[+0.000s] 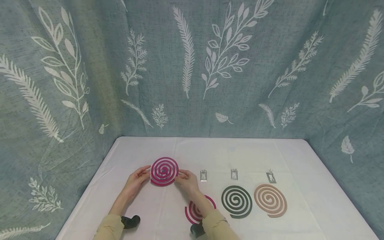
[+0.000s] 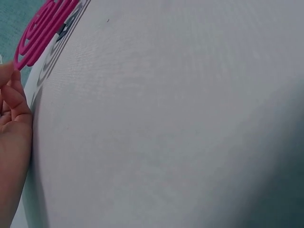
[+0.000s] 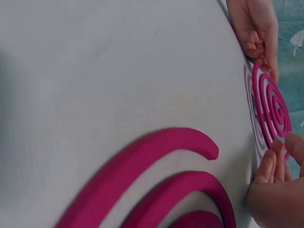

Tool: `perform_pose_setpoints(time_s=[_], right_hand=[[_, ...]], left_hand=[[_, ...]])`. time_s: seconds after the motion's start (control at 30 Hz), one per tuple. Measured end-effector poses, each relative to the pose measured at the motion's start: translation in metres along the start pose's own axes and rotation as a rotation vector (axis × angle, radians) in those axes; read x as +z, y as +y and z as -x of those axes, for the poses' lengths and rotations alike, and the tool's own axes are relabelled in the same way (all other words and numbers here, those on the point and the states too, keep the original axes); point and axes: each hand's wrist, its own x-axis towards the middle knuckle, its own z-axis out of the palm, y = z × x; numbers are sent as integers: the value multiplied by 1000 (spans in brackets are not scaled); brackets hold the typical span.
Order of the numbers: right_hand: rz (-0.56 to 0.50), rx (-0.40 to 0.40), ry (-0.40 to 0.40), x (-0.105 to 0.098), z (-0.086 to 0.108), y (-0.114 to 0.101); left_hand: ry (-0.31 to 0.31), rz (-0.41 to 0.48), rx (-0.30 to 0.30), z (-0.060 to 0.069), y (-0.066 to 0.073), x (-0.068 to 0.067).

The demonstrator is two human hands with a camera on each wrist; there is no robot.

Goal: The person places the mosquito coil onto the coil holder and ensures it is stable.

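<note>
A magenta mosquito coil (image 1: 164, 171) is held up off the white table by its edges. My left hand (image 1: 135, 182) pinches its left rim between thumb and fingertips, as the left wrist view shows. On the opposite rim, my right hand (image 1: 189, 181) pinches it too. Behind the held coil, a small dark metal piece (image 2: 62, 32) shows on the table in the left wrist view, partly hidden. A second magenta coil (image 3: 142, 151) lies flat below my right forearm, which covers part of it in the head view.
Right of my hands lie a dark green coil (image 1: 237, 200) and a tan coil (image 1: 269, 199). Behind them are small metal coil stands (image 1: 203, 175), spaced in a row. A leaf-patterned curtain (image 1: 192, 113) hangs at the white table's (image 1: 150, 146) back edge.
</note>
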Motion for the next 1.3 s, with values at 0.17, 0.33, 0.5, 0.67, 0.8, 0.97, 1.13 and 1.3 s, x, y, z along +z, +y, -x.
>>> perform_pose_setpoints(time_s=[0.17,0.33,0.5,0.67,0.8,0.97,1.13,1.3], right_hand=[[22,30,-35,-4,2,-2],[62,51,-67,-11,4,-5],[123,71,-109,-19,6,-8],[193,62,-142,-28,7,-9],[223,38,-177,-39,8,-10],[229,10,-238,-57,10,-16],[268,-27,-276,-75,15,-24],[303,-33,-291,-92,20,-31]], left_hand=[[27,22,-32,3,2,0],[57,99,-74,6,5,1],[87,119,-82,9,11,2],[126,67,-44,11,22,2],[136,28,25,11,35,3],[129,14,110,10,51,10],[71,-1,155,13,60,23],[33,-33,175,15,65,33]])
